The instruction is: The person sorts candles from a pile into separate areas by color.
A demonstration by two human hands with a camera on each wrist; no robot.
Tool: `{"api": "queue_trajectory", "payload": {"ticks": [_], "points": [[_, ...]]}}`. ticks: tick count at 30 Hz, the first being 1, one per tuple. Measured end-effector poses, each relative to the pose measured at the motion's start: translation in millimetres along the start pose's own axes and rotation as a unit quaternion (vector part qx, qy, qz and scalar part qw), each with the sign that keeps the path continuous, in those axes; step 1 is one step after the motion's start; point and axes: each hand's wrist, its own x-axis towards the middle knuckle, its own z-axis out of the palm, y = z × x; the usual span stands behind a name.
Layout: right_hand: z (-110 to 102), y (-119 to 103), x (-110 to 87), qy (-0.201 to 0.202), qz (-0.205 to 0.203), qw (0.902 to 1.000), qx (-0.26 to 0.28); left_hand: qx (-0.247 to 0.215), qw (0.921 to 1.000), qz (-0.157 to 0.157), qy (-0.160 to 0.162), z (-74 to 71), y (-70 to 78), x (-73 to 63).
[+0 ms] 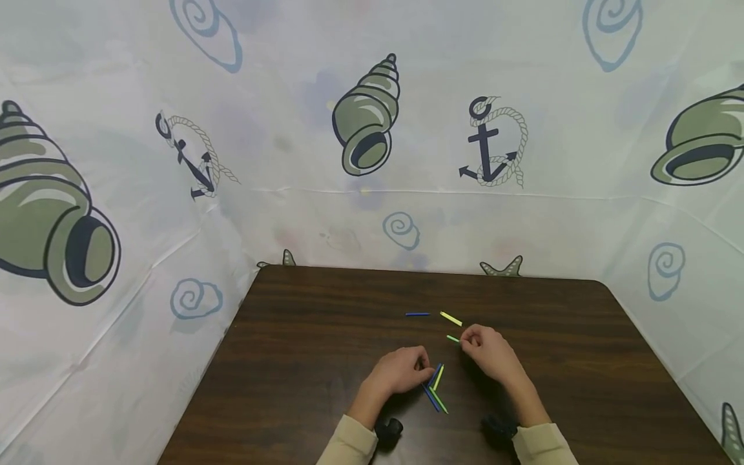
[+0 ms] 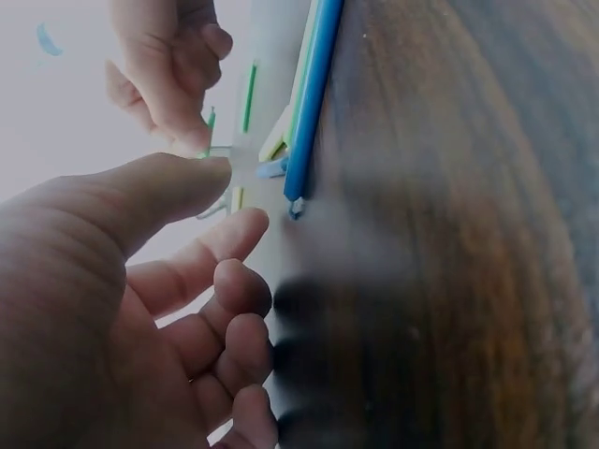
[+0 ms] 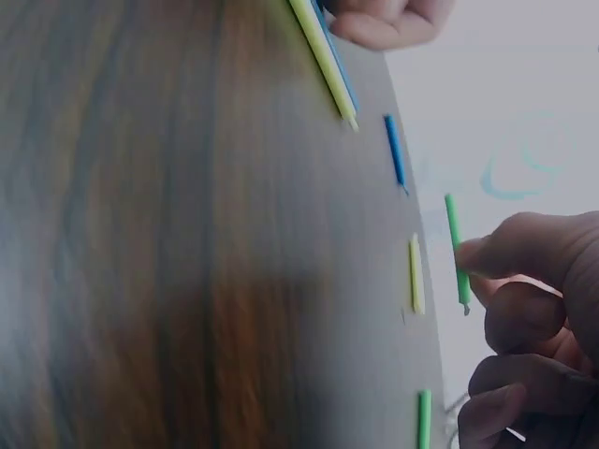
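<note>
My right hand [image 1: 491, 351] pinches a green birthday candle [image 3: 455, 245] between thumb and forefinger, just above the table. My left hand [image 1: 401, 370] has loosely bent fingers with a gap between thumb and forefinger, beside a group of candles. In that group, a blue candle [image 1: 434, 375] and a yellow candle [image 1: 439, 376] lie side by side. Below them, another blue candle [image 1: 431, 398] and a green candle [image 1: 439, 400] slant the other way, making an angle. Farther back lie a loose blue candle [image 1: 417, 314] and a yellow candle [image 1: 451, 318].
Another green candle [image 3: 424, 419] lies on the table in the right wrist view. The dark brown wooden table [image 1: 290, 361] has a sheet [image 1: 279, 148] printed with shells and anchors behind it. Black devices [image 1: 389, 431] sit at both wrists.
</note>
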Motion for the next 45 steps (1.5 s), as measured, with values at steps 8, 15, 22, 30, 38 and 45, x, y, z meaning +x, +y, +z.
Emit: {"api": "queue_trajectory", "payload": {"ticks": [8,15,22,30,38,45], "points": [[-20.4,19.0,3.5,0.036,0.037,0.9985,0.017,0.053,0.9981,-0.010,0.029,2.2,3.5,-1.5],[-33.1,37.3,5.7,0.051,0.070,0.9949,0.052,0.078,0.9960,-0.019,0.040,5.5,6.6,-1.9],[-37.1,56.3,8.7,0.059,0.096,0.9923,0.051,0.085,0.9948,-0.019,0.052,9.6,7.7,-1.4],[-33.0,66.1,11.0,0.064,0.109,0.9907,0.051,0.077,0.9954,-0.017,0.055,12.9,5.7,-1.9],[-33.1,64.2,12.1,0.055,0.114,0.9912,0.037,0.076,0.9954,-0.014,0.056,11.6,4.3,-1.5],[-33.0,63.9,10.0,0.051,0.117,0.9912,0.034,0.072,0.9958,-0.013,0.055,11.1,4.9,-3.6]]}}
